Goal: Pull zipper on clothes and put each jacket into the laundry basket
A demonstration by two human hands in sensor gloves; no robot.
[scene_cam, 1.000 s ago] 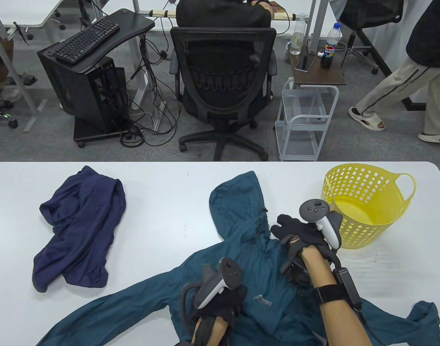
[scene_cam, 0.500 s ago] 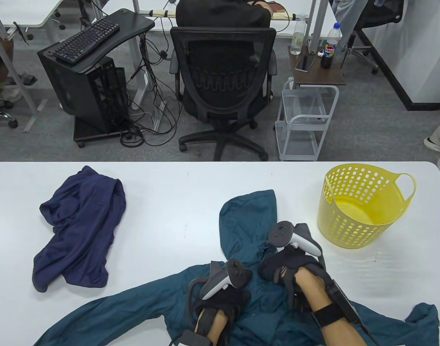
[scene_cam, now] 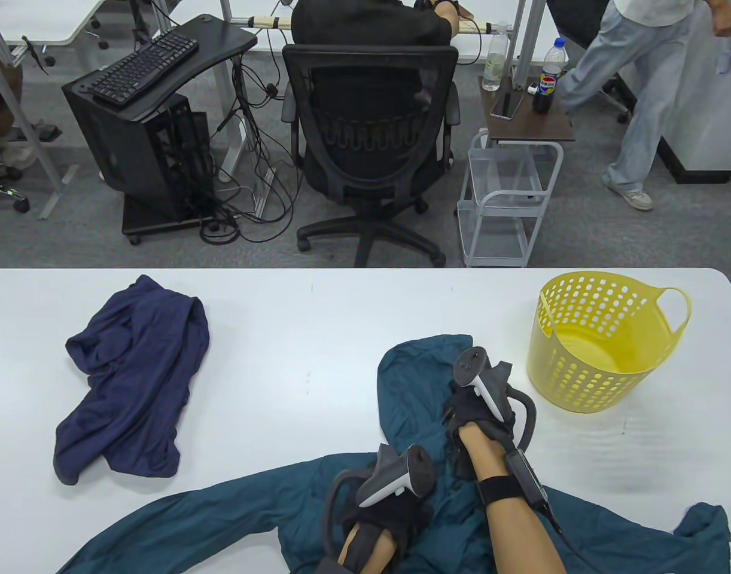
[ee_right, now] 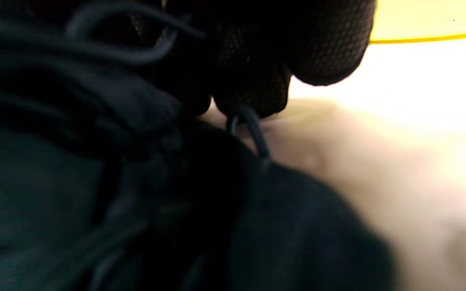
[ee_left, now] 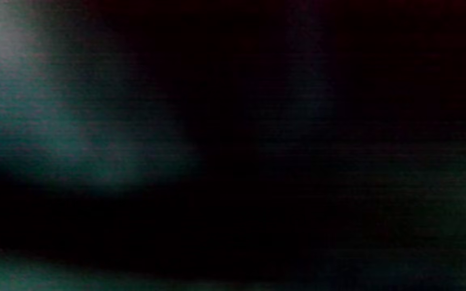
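Leftmost, the navy jacket (scene_cam: 129, 376) lies crumpled and untouched, well apart from both hands. Nearer, the left hand (scene_cam: 389, 514) presses the teal jacket (scene_cam: 234, 508) flat; its finger curl is hidden. Beside it, the right hand (scene_cam: 476, 412) pinches a loop-shaped zipper pull (ee_right: 249, 129) near the collar, probably mid-zip. Next, bundling the jacket toward the yellow basket (scene_cam: 605, 341), far right.
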